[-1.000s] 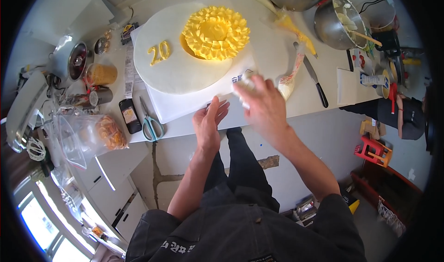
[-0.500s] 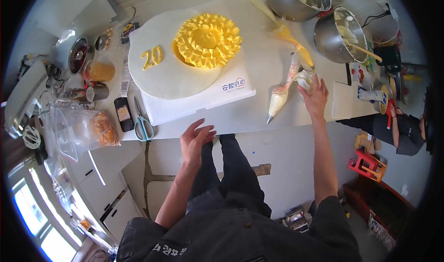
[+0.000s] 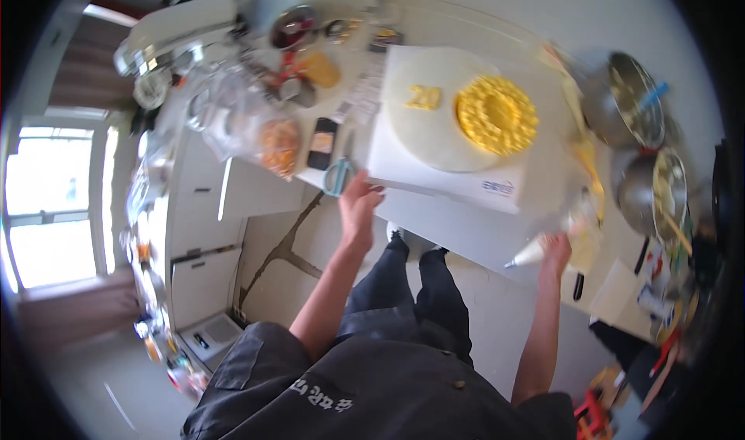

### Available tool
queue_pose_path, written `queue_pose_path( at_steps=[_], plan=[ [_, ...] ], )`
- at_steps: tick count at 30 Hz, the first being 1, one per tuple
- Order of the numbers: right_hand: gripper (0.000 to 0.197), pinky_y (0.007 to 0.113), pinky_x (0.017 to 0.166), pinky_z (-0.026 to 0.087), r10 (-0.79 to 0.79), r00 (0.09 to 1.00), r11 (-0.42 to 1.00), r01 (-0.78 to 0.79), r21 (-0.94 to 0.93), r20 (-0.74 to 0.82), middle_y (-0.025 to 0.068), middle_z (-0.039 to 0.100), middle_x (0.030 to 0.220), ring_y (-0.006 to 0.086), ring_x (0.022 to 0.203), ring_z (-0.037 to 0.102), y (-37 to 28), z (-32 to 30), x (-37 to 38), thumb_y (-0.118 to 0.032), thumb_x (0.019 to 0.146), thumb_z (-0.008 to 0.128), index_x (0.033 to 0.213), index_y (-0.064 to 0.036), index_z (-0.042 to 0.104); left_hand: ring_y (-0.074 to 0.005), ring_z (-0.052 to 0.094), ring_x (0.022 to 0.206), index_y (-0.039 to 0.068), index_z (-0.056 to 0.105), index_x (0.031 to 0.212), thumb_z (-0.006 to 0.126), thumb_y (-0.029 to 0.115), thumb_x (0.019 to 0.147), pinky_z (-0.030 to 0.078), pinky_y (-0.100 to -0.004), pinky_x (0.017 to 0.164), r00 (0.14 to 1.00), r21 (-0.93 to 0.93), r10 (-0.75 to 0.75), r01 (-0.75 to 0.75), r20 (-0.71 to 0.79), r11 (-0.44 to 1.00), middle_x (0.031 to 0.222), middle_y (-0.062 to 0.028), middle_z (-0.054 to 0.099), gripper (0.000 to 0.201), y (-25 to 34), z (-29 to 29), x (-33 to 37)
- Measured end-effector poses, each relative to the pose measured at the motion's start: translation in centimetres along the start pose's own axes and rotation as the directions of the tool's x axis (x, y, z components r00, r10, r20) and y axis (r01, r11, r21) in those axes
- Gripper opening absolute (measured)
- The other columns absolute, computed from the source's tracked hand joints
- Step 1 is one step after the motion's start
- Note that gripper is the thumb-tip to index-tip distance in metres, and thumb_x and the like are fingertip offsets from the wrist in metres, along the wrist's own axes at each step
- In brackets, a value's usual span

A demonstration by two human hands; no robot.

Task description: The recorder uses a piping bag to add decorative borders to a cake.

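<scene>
While a piping bag (image 3: 531, 253) is clasped by the right hand (image 3: 554, 251), fingers curled round it, the left hand (image 3: 359, 209), fingers slightly spread, is held beside a white box (image 3: 450, 181).

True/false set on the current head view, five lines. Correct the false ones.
1. The right hand is on the piping bag. True.
2. The left hand holds the scissors. False: the scissors lie beside the left hand.
3. The phone lies left of the scissors. True.
4. The yellow flower ring sits on the disc's left part. False: the yellow flower ring is on the right of the pale disc.
5. Only one metal bowl shows at right. False: two metal bowls do.
</scene>
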State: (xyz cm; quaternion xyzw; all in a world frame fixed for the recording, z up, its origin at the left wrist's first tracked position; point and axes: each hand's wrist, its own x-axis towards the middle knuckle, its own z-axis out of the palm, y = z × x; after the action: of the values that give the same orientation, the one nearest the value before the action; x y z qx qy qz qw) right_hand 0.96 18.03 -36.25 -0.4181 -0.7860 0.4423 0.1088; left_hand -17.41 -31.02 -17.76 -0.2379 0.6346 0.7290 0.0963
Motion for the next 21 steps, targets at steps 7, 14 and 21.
queue_pose_path(
  at_steps=[7,14,21],
  plan=[
    [0.023,0.039,0.072,0.054,0.368,0.872,0.500,-0.479,0.722,0.323,0.0043,0.057,0.073,0.0202,0.069,0.061,-18.8,-3.4,-8.0,-0.029,0.100,0.059,0.084,-0.0114,0.057,-0.0242,0.067,0.102,-0.007,0.057,0.118,0.056,0.000,0.082,0.053,-0.0374,0.092,0.973,-0.065,-0.217,0.212,-0.084,0.975,0.104,-0.0145,0.068,0.037,1.5,-1.0,-4.1],
    [0.028,0.038,0.094,0.047,-0.303,0.951,0.307,0.033,0.951,0.065,0.0069,0.065,0.095,0.0217,0.091,0.061,-30.2,-14.5,-4.8,-0.026,0.104,0.048,0.100,-0.0034,0.064,-0.0217,0.065,0.111,-0.003,0.053,0.136,0.056,0.007,0.087,0.049,-0.0350,0.094,0.845,0.163,-0.419,0.386,0.333,0.908,0.114,-0.0159,0.070,0.050,0.0,0.8,-6.8],
    [0.038,0.050,0.115,0.034,-0.467,0.882,0.080,0.120,0.989,-0.069,0.0137,0.063,0.108,0.0306,0.113,0.055,-38.3,-10.7,-10.7,-0.029,0.107,0.040,0.100,0.0002,0.063,-0.0281,0.067,0.108,-0.004,0.049,0.138,0.055,0.000,0.090,0.053,-0.0389,0.095,0.884,-0.150,-0.402,0.442,0.238,0.884,0.117,-0.0211,0.068,0.049,-1.0,-3.9,-2.1]
  ],
)
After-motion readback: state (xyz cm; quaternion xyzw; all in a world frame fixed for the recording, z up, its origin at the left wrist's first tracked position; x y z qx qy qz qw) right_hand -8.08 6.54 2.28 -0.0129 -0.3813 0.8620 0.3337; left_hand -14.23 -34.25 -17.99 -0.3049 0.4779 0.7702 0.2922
